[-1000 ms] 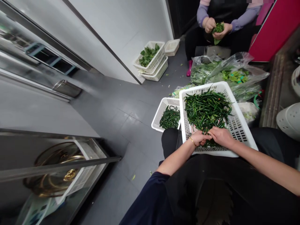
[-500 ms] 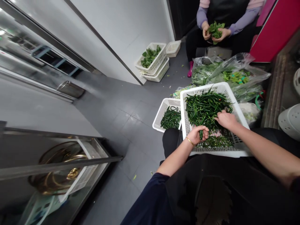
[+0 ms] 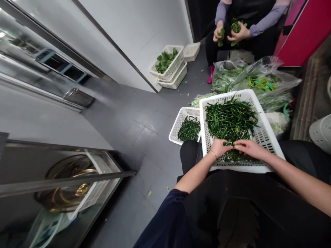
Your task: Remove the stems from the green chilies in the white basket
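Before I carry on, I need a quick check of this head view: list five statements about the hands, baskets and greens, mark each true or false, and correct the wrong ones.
1. The left hand and right hand are at the near end of the large white basket. True.
2. The bracelet is worn on the right arm. False: it is on the left arm.
3. The smaller white basket has green peppers in it. True.
4. The co-worker opposite holds green peppers. False: leafy greens are in the co-worker's hands.
5. The magenta boot lies inside a basket. False: it is on the floor.
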### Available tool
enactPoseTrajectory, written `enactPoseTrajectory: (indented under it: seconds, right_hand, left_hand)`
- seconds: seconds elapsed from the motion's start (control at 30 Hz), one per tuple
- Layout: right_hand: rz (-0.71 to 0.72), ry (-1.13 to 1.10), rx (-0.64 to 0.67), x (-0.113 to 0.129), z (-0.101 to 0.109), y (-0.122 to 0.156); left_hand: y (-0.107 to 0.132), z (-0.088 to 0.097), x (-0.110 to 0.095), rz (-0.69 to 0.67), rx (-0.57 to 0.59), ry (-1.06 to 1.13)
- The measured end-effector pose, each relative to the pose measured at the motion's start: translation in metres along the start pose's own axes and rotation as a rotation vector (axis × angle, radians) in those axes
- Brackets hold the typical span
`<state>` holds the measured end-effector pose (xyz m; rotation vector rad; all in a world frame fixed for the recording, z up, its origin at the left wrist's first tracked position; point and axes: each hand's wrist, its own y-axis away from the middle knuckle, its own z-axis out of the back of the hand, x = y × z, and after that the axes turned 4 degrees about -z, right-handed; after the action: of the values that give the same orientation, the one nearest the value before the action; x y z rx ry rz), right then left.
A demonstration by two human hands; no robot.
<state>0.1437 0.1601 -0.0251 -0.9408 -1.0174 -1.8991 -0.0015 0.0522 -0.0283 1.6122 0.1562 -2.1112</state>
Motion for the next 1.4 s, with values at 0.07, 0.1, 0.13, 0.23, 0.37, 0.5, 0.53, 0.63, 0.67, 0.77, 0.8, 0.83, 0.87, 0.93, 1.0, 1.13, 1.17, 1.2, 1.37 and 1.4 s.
enactPoseTrajectory:
  seconds: [0.07,0.1,0.13,0.23,0.37,0.5,0.53,0.63,0.67,0.77,0.8,0.83,0.87,0.93,1.0,1.13,1.17,1.2,1.37,1.4]
  right_hand:
    - [0.01,0.007,-0.079,0.004,0.005,-0.001]
    - [0.024,0.035,-0.097,0.006,0.006,-0.001]
    - [0.034,0.067,-0.108,0.009,0.006,0.0]
    - [-0.011,0.124,-0.141,0.016,0.003,0.005]
    - [0.038,0.192,-0.152,0.022,0.006,0.01]
    - [0.029,-0.071,-0.166,0.02,0.015,0.008]
    - [-0.014,-0.134,-0.157,0.018,0.014,0.007]
    - [-0.112,-0.16,-0.019,0.013,0.0,0.004]
    - [-0.127,-0.132,0.046,0.011,-0.007,0.004]
    - [-0.074,0.051,0.245,0.002,-0.018,0.004]
    - [-0.034,0.157,0.281,-0.001,-0.016,0.003]
    - [0.004,0.275,0.275,-0.004,-0.01,0.001]
    - [0.025,0.397,0.207,-0.006,-0.001,-0.003]
    - [-0.005,0.633,-0.075,-0.007,0.019,-0.015]
    - [-0.04,0.848,-0.287,-0.004,0.034,-0.032]
    - [0.031,1.108,-0.212,-0.001,0.04,-0.064]
    - [0.035,1.124,-0.21,-0.003,0.039,-0.07]
    - [0.038,1.129,-0.215,-0.005,0.04,-0.074]
    - [0.128,0.971,-0.256,-0.014,0.057,-0.069]
    - [0.154,0.864,-0.318,-0.011,0.059,-0.063]
  left_hand:
    - [0.003,0.0,0.0,-0.134,0.041,-0.241]
    - [0.004,-0.001,0.0,-0.173,0.055,-0.315]
    - [0.005,-0.003,0.0,-0.201,0.061,-0.358]
    - [0.008,-0.008,-0.002,-0.256,0.06,-0.361]
    - [0.009,-0.007,-0.004,-0.181,0.129,-0.216]
    - [0.005,0.003,-0.005,0.085,0.076,0.235]
    - [0.004,0.004,-0.006,0.131,0.051,0.353]
    - [0.003,0.004,-0.009,0.165,0.028,0.537]
    - [0.003,0.004,-0.009,0.159,0.024,0.552]
    - [0.003,0.005,-0.01,0.133,-0.071,0.626]
    - [0.003,0.007,-0.01,0.131,-0.113,0.684]
    - [0.002,0.011,-0.009,0.144,-0.132,0.752]
    - [0.001,0.015,-0.009,0.17,-0.119,0.823]
    - [-0.001,0.021,-0.009,0.238,-0.001,0.945]
    - [-0.002,0.023,-0.009,0.272,0.125,1.007]
    - [0.0,0.017,-0.008,0.249,0.188,1.046]
    - [0.0,0.016,-0.007,0.254,0.196,1.039]
    - [0.0,0.016,-0.006,0.264,0.204,1.022]
    - [-0.002,0.015,-0.002,0.293,0.064,0.827]
    - [-0.003,0.013,-0.002,0.269,0.006,0.77]
